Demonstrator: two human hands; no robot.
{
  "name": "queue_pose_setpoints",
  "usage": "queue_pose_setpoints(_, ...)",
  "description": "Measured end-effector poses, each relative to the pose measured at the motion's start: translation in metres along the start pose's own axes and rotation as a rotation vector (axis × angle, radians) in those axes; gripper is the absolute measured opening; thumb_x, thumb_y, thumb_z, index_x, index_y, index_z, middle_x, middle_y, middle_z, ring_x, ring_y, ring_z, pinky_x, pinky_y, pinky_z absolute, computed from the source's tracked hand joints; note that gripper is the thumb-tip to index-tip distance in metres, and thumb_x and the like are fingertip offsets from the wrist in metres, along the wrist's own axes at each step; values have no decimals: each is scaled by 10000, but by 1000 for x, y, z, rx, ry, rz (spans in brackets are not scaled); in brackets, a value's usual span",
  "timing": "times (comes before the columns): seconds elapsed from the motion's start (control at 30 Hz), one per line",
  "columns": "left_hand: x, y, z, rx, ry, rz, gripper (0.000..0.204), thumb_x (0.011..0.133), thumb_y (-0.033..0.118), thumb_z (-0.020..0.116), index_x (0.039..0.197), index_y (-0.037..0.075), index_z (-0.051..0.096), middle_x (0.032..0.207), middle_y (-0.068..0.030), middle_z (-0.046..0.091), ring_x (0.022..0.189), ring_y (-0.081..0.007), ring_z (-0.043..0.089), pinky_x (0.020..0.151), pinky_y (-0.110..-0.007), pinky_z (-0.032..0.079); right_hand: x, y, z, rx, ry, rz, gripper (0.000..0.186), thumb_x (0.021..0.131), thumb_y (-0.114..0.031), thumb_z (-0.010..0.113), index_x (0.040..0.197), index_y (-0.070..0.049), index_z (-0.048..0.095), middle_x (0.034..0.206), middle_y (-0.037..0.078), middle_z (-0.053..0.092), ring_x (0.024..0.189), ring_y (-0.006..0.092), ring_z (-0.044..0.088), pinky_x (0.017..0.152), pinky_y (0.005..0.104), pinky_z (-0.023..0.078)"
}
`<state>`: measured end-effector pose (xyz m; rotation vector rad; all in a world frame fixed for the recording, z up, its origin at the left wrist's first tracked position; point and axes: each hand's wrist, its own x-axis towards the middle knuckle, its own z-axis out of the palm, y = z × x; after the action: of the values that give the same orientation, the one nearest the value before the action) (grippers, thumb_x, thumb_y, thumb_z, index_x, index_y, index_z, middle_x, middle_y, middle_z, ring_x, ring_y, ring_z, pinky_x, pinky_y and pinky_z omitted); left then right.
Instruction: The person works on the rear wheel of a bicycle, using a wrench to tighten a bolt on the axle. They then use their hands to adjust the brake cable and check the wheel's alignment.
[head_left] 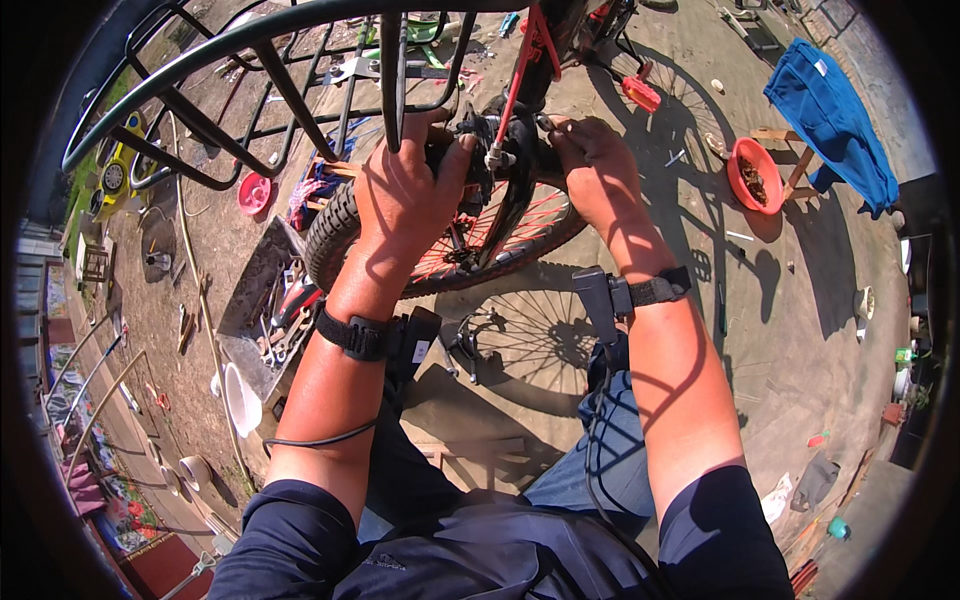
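In front of me stands a bicycle with a black fork and a knobbly-tired wheel with red spokes. My left hand is closed on the black brake beside the fork, its thumb pressed against the brake's side. Across the fork, my right hand has bent fingers, with the fingertips at a small dark part I cannot make out. A red rod or tube runs down between the hands. Above my left hand hangs a black wire basket. Dark straps with boxes circle both wrists.
A metal tray of wrenches lies left of the wheel, near a white oval container. A small metal part lies below the wheel. At right are a red bowl and a blue cloth over a wooden stool.
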<state>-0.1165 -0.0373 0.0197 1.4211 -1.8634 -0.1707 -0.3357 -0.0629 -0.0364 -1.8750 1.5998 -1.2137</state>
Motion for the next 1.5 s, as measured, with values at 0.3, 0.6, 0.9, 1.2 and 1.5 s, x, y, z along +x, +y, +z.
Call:
queue_pose_setpoints(0.3, 0, -1, 2, 15, 8, 19, 318, 889, 227, 724, 1123, 30, 634, 920, -159, 723, 829, -324, 711, 744, -386, 555, -25, -31, -31, -345, -192, 155, 357, 908, -221, 632, 1238, -84, 633, 1033, 201, 701, 953, 408, 667, 792, 462, 540)
queue_pose_setpoints(0.6, -1, 1, 2, 1, 9, 3, 320, 889, 206, 718, 1132, 19, 625, 914, -156, 726, 819, -309, 718, 736, -385, 559, -32, -58, -75, 390, -282, 69, 284, 938, -109, 658, 1204, -20, 612, 854, 38, 666, 742, 85, 592, 705, 245, 495)
queue_pose_setpoints(0.9, 0, 1, 1, -31, -5, -17, 330, 873, 190, 730, 1137, 21, 626, 922, -145, 731, 823, -297, 722, 744, -377, 563, 18, -43, -84, 851, -208, 174, 273, 1001, -229, 617, 1153, -2, 622, 858, 70, 689, 755, 150, 678, 735, 272, 563)
queue_pose_setpoints(1.2, -1, 5, 1, -10, -14, -27, 337, 869, 181, 733, 1142, 16, 624, 927, -149, 731, 826, -301, 722, 756, -371, 564, 68, 24, -60, 946, -251, 283, 321, 1030, -371, 543, 1014, -55, 601, 780, 30, 604, 730, 172, 624, 705, 310, 553)
queue_pose_setpoints(1.5, 0, 1, 7, -15, 56, 95, 347, 861, 193, 736, 1135, 20, 614, 836, -149, 724, 720, -325, 716, 639, -388, 568, 83, 68, -14, 469, -136, -115, 251, 1027, -210, 522, 1229, -103, 626, 922, -16, 605, 685, 93, 549, 624, 220, 446)
